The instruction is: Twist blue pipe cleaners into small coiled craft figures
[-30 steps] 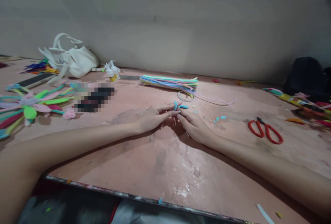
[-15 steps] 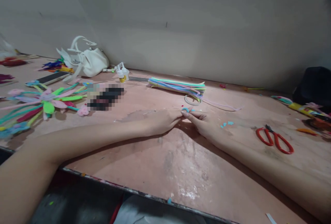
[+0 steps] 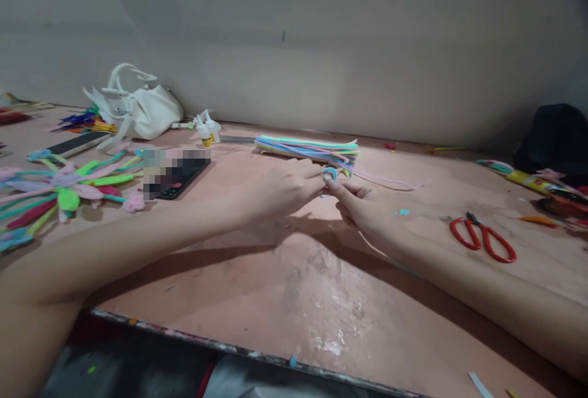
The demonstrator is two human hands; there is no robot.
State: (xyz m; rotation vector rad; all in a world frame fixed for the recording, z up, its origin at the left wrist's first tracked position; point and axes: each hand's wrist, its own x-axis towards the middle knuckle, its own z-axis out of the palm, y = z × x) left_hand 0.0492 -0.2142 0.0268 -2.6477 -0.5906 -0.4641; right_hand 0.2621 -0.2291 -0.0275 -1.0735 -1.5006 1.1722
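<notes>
1. The left hand (image 3: 287, 187) and right hand (image 3: 367, 211) meet, fingertips pinched around a small blue loop (image 3: 330, 172) above the tabletop (image 3: 257, 300).
2. At left, a fuzzy flower (image 3: 67, 181); beyond it, a white bag (image 3: 154, 110).
3. Next, a phone (image 3: 193, 172), partly blurred.
4. Behind the hands, bundled pastel stems (image 3: 305, 148).
5. At right, red-handled scissors (image 3: 484, 237).

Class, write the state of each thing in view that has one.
Left hand: holding blue piece
Right hand: holding blue piece
Blue piece: curved, held
Scissors: lying down, handles spread
Bottles: standing
Phone: lying flat
White bag: handles raised
Strip bundle: pink strand trailing
Flower craft: lying spread
</notes>
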